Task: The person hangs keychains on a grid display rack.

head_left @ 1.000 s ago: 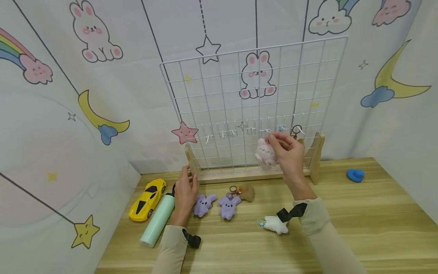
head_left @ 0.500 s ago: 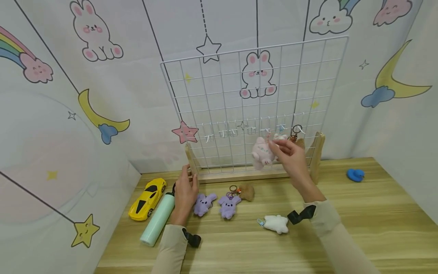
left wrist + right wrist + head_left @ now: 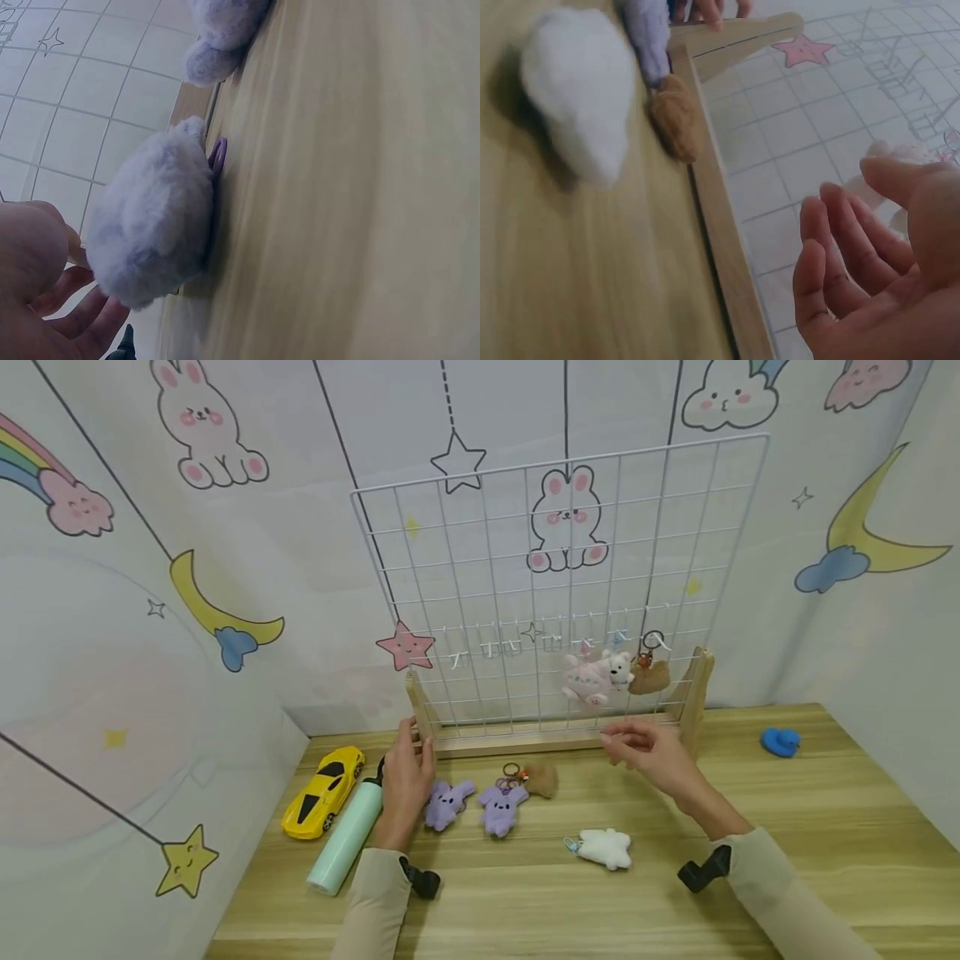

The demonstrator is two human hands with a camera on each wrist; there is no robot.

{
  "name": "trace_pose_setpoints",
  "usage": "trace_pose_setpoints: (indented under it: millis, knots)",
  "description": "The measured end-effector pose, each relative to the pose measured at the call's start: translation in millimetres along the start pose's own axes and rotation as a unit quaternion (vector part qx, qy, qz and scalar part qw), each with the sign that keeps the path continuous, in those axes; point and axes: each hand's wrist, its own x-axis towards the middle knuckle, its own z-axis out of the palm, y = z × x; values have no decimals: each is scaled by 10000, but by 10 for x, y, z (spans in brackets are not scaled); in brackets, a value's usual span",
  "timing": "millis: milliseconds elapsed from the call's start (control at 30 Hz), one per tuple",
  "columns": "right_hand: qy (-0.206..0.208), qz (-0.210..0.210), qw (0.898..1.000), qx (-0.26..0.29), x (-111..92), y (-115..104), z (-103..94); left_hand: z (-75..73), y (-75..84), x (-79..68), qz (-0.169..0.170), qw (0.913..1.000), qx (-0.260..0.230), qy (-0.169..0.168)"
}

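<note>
My left hand (image 3: pixel 407 778) holds the left foot of the wire grid rack's wooden stand (image 3: pixel 517 745), its fingertips at the upright's lower end. My right hand (image 3: pixel 651 753) is in front of the stand's base near its right side, holding nothing, fingers loosely bent. Just above it, a pink plush keychain (image 3: pixel 585 678) hangs on a hook of the grid. Right of that hang a white bear keychain (image 3: pixel 618 668) and a brown plush keychain (image 3: pixel 651 678). A purple plush keychain (image 3: pixel 154 217) partly hides my left fingers in the left wrist view.
On the table lie two purple plush keychains, one of them the right-hand purple plush (image 3: pixel 501 810), a brown plush (image 3: pixel 542 779) and a white plush (image 3: pixel 604 848). A mint bottle (image 3: pixel 347 839) and yellow toy car (image 3: pixel 324 793) stand left. A blue rubber duck (image 3: pixel 780 742) sits right.
My right hand has let go of the pink plush keychain, which hangs on the grid, and has drawn down and right toward the table. The left hand stays at the stand.
</note>
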Motion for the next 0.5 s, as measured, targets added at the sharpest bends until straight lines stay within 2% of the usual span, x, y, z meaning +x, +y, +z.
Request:
trace_pose_setpoints:
  millis: [133, 233, 333, 500]
  knots:
    - [-735, -448, 9960, -253, -144, 110, 57, -2, 7, -7, -1, 10000, -10, -8]
    - [-1169, -997, 9858, -677, -228, 156, 137, 4, 1, -8, 39, 10000, -17, 1]
    - [-1450, -1358, 9758, -909, -274, 180, 236, 16, -11, -2, 72, 10000, -7, 22]
    - [-2002, -1377, 9655, -930, -316, 173, 390, 28, -34, 6, 101, 9999, 45, 94]
